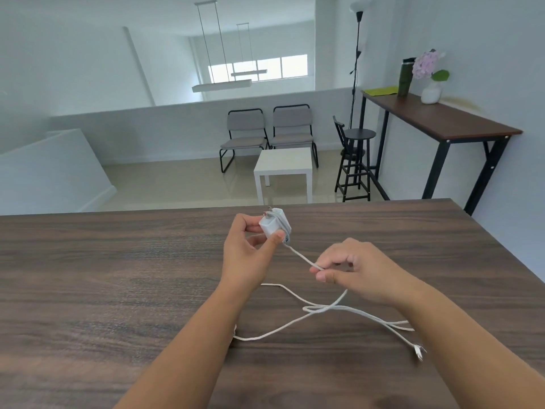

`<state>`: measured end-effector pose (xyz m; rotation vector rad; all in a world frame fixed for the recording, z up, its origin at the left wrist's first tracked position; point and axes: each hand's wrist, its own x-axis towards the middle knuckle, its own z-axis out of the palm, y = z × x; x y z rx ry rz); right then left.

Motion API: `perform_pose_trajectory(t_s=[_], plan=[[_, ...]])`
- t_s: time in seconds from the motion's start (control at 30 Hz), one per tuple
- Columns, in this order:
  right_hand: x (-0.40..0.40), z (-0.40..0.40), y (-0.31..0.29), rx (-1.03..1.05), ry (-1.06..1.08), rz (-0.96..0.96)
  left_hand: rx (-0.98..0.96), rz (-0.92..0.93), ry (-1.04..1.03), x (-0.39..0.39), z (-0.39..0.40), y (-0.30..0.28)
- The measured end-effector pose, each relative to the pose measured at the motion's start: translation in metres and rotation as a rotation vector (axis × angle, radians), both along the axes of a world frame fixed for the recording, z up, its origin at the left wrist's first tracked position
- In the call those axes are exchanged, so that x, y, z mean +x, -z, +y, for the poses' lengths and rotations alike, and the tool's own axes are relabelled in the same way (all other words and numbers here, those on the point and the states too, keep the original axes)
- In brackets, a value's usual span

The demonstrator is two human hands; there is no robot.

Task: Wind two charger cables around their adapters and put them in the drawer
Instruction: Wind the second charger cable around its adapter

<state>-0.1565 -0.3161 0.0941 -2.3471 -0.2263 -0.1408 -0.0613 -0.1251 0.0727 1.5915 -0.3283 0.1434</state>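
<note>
The left hand (247,246) grips the white adapter (272,225) between thumb and fingers, above the far middle of the wooden bench (103,276). The right hand (356,270) pinches the white cable (298,255) just right of it. Cable turns wrap the adapter; the slack lies looped on the bench, its plug (418,351) near right.

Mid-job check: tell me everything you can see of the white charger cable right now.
The white cable looks braided and matte. A few turns already wrap the white adapter, which the left hand holds above the wooden table. From there it runs taut to the right hand, which pinches it. The rest lies slack on the table in loose crossing loops, ending in a small connector near the right forearm.
</note>
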Motion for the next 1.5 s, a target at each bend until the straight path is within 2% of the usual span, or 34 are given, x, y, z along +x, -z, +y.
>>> perform_pose_trajectory(t_s=[0.1, 0.2, 0.27, 0.33, 0.4, 0.43, 0.5, 0.67, 0.7, 0.8, 0.83, 0.87, 0.9, 1.0, 1.07, 1.17, 1.27, 1.37, 1.5], plan=[[0.011, -0.018, 0.001, -0.262, 0.018, 0.011, 0.082, -0.11, 0.013, -0.004, -0.003, -0.006], [0.019, -0.025, -0.007, -0.694, 0.197, 0.058, 0.139, -0.173, 0.018, -0.008, -0.012, -0.009], [0.025, -0.015, -0.009, -0.786, 0.275, -0.013, 0.144, -0.19, 0.014, -0.007, -0.019, -0.012], [0.028, 0.001, -0.006, -0.594, 0.318, -0.233, 0.138, -0.216, -0.004, -0.003, -0.026, -0.021], [0.029, 0.016, -0.002, -0.225, 0.366, -0.349, 0.123, -0.227, -0.035, 0.002, -0.032, -0.035], [0.031, 0.021, -0.001, -0.085, 0.388, -0.347, 0.105, -0.223, -0.047, 0.005, -0.035, -0.043], [0.036, 0.026, -0.002, 0.036, 0.419, -0.303, 0.072, -0.202, -0.053, 0.012, -0.04, -0.057], [0.057, 0.021, -0.022, 0.123, 0.49, -0.314, -0.062, -0.113, -0.006, 0.024, -0.055, -0.075], [0.061, 0.02, -0.024, 0.251, 0.487, -0.272, -0.092, -0.097, 0.001, 0.027, -0.058, -0.077], [0.063, 0.021, -0.032, 0.884, 0.344, -0.051, -0.078, -0.101, -0.003, 0.036, -0.06, -0.081], [0.062, 0.02, -0.034, 0.994, 0.291, 0.018, -0.035, -0.122, -0.009, 0.039, -0.06, -0.082], [0.06, 0.017, -0.036, 0.985, 0.258, 0.08, 0.015, -0.15, -0.01, 0.041, -0.06, -0.083], [0.057, 0.014, -0.039, 0.889, 0.242, 0.124, 0.067, -0.189, -0.008, 0.042, -0.059, -0.084], [0.046, 0.003, -0.051, 0.499, 0.217, 0.152, 0.249, -0.381, -0.032, 0.048, -0.052, -0.078], [0.04, -0.008, -0.06, 0.259, 0.258, 0.057, 0.365, -0.498, -0.008, 0.053, -0.047, -0.071], [0.037, -0.021, -0.071, -0.072, 0.283, -0.113, 0.461, -0.564, 0.073, 0.05, -0.046, -0.059], [0.038, -0.028, -0.078, -0.228, 0.265, -0.218, 0.458, -0.568, 0.126, 0.041, -0.046, -0.052], [0.045, -0.035, -0.074, -0.395, 0.248, -0.417, 0.409, -0.52, 0.182, 0.032, -0.043, -0.051], [0.048, -0.043, -0.069, -0.382, 0.187, -0.589, 0.383, -0.442, 0.273, 0.02, -0.034, -0.05]])
